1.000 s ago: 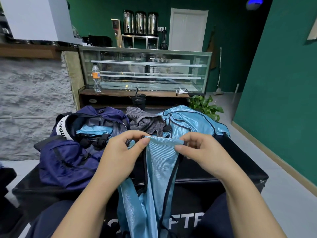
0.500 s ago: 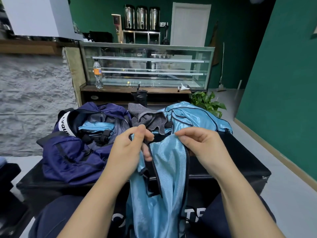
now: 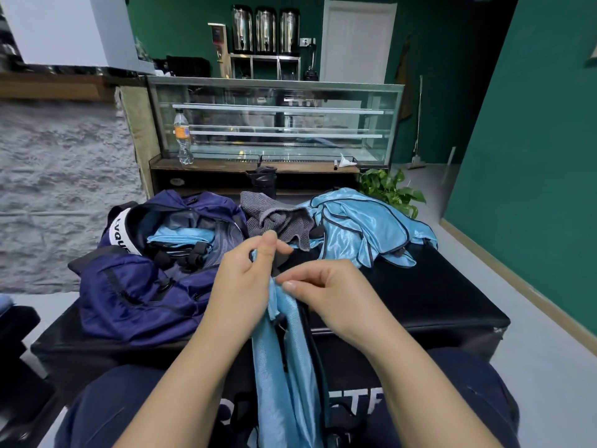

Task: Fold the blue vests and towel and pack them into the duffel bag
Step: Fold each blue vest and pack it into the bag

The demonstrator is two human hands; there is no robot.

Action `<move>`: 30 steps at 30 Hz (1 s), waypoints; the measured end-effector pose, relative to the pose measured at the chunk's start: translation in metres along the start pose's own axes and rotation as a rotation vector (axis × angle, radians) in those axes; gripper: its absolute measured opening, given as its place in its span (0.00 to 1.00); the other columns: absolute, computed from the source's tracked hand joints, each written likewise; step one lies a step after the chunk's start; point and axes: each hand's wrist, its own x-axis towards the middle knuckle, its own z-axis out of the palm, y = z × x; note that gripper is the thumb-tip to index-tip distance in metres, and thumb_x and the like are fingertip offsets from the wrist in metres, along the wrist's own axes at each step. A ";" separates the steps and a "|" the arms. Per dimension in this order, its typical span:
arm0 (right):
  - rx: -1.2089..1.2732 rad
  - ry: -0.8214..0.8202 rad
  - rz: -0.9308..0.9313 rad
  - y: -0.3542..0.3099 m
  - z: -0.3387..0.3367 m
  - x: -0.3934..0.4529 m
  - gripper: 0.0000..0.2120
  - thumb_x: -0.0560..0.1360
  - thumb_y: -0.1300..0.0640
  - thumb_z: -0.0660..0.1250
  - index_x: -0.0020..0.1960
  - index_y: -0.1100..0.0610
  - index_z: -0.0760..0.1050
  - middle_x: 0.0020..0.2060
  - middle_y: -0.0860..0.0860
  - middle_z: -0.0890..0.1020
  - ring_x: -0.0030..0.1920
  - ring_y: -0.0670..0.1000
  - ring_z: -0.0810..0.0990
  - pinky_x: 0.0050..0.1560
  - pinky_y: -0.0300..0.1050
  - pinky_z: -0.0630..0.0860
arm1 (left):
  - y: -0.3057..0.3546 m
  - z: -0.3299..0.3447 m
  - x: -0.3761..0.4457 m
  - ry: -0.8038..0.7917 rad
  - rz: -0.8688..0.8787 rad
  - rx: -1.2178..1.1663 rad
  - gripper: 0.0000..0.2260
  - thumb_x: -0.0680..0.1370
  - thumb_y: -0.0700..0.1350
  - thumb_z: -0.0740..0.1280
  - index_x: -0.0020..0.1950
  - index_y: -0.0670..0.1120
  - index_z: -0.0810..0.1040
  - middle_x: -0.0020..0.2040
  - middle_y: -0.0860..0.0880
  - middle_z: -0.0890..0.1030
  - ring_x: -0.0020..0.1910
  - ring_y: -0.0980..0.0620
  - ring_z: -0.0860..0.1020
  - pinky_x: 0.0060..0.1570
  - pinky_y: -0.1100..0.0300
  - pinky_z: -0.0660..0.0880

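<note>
**Vest in hand, one packed, more waiting**

Hanging from both hands at near centre, the blue vest [image 3: 287, 367] drops in a long narrow fall between the person's knees, dark piping running down its right edge. Left hand [image 3: 242, 279]: grip narrow, thumb and forefinger pinching the top of the fabric, the higher of the two. Right hand [image 3: 326, 292]: grip likewise narrow, fingertips pinching the cloth just below and right of the left. Held so, the two holds sit almost touching, which looks like bringing shoulder edges together so that the garment hangs straight for a fold.

Duffel bag [image 3: 139, 286]: navy, on the left of the black desk [image 3: 436, 302], mouth open and turned toward the person, so that a folded piece can go in without lifting a flap. Folded vest [image 3: 181, 236]: light blue, lying flat inside the bag's opening.

Towel [image 3: 277, 218]: grey, crumpled, at far centre of the desk, just beyond the left hand, not folded.

Loose vests [image 3: 365, 227]: shiny blue heap at far right of the desk, touching the towel's right side, not folded; how many, cannot tell.

Judgement: folding is part done, with the held vest, the heap and the towel left.

Surroundings: glass display case [image 3: 274, 121] beyond the desk, a plastic bottle [image 3: 183, 137] at its left end, potted plant [image 3: 391, 189] at far right.
</note>
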 end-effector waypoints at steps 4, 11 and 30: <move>-0.028 -0.088 0.025 -0.004 0.006 -0.003 0.11 0.68 0.54 0.77 0.50 0.48 0.83 0.30 0.44 0.79 0.33 0.40 0.73 0.37 0.37 0.73 | 0.000 -0.002 0.003 0.121 -0.026 -0.055 0.17 0.82 0.49 0.56 0.40 0.49 0.81 0.29 0.59 0.75 0.32 0.69 0.73 0.36 0.75 0.66; -0.192 -0.057 -0.124 -0.002 0.020 0.001 0.11 0.70 0.58 0.73 0.51 0.50 0.82 0.41 0.45 0.84 0.42 0.47 0.80 0.49 0.44 0.76 | -0.005 -0.007 0.005 0.123 -0.028 -0.112 0.17 0.81 0.53 0.55 0.47 0.50 0.82 0.24 0.63 0.73 0.29 0.63 0.69 0.34 0.65 0.63; -0.004 0.259 -0.061 0.013 -0.016 0.006 0.12 0.79 0.59 0.62 0.42 0.44 0.77 0.37 0.40 0.82 0.39 0.40 0.78 0.42 0.32 0.72 | -0.021 -0.034 0.011 -0.416 0.028 -0.161 0.05 0.69 0.51 0.71 0.43 0.53 0.82 0.37 0.51 0.80 0.37 0.57 0.75 0.40 0.66 0.71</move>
